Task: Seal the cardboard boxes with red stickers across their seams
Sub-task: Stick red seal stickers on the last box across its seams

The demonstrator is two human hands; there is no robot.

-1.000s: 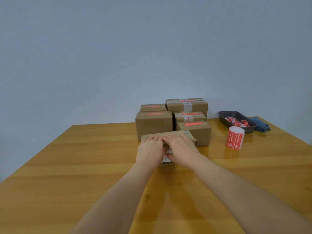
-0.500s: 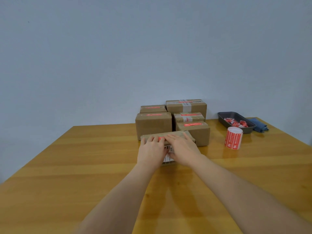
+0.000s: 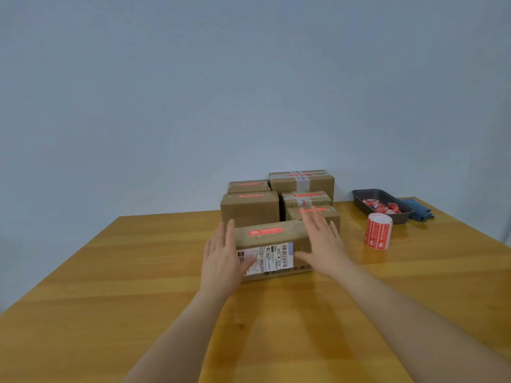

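Observation:
A brown cardboard box [image 3: 276, 239] lies on the wooden table [image 3: 138, 272], nearest to me, with a white shipping label on its front face. A red sticker [image 3: 265, 232] runs along its top seam. My left hand [image 3: 224, 258] is at the box's left end with straight fingers, and my right hand [image 3: 320, 241] is at its right end, fingers spread. Both hands hold nothing. A roll of red stickers [image 3: 378, 230] stands to the right of the box.
Several more brown boxes [image 3: 250, 210] with red stickers on top are stacked behind the near one. At the back right a dark tray [image 3: 365, 199] holds crumpled red and white scraps, with a blue cloth [image 3: 419, 211] beside it. A grey wall rises behind.
Both hands were pressing together on the middle of the box top. They have moved apart to the box's two ends and opened, which uncovers the red sticker on the seam.

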